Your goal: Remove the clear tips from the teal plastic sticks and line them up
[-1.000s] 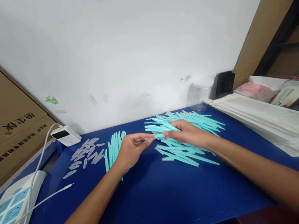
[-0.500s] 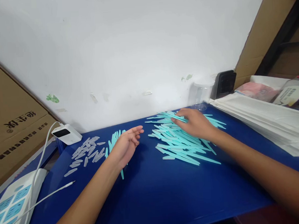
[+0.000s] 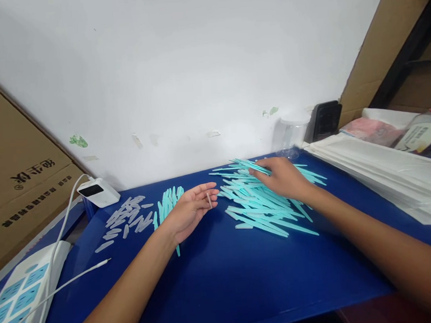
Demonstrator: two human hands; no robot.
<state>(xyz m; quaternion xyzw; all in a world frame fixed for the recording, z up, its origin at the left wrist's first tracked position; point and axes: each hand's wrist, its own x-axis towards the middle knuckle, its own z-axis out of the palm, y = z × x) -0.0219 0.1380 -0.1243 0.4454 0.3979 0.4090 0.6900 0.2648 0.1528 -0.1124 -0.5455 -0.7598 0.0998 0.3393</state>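
A small translucent cap (image 3: 209,201) stands upright at the fingertips of my left hand (image 3: 194,206), which holds it with the palm partly turned up. Beneath and beyond that wrist lies a smaller bundle of turquoise sticks (image 3: 167,201), shaped like eyebrow razors. My right hand (image 3: 284,177) is closed in a pinch over the back of the large turquoise pile (image 3: 262,210). Between its thumb and fingers is at least one turquoise stick (image 3: 250,164); how many is hard to make out. Loose translucent caps (image 3: 127,215) are scattered left of the smaller bundle.
Everything lies on a blue table (image 3: 222,278) against a white wall. At left are a white power strip (image 3: 44,284), a cable and a white device (image 3: 99,192). A clear jar (image 3: 290,135), a black object (image 3: 326,120) and stacked white sheets (image 3: 380,171) stand at right.
My left hand has shifted slightly right and turned, and the small cap in its fingers now shows. My right hand stays nearly in place, the sticks at its fingertips raised a little.
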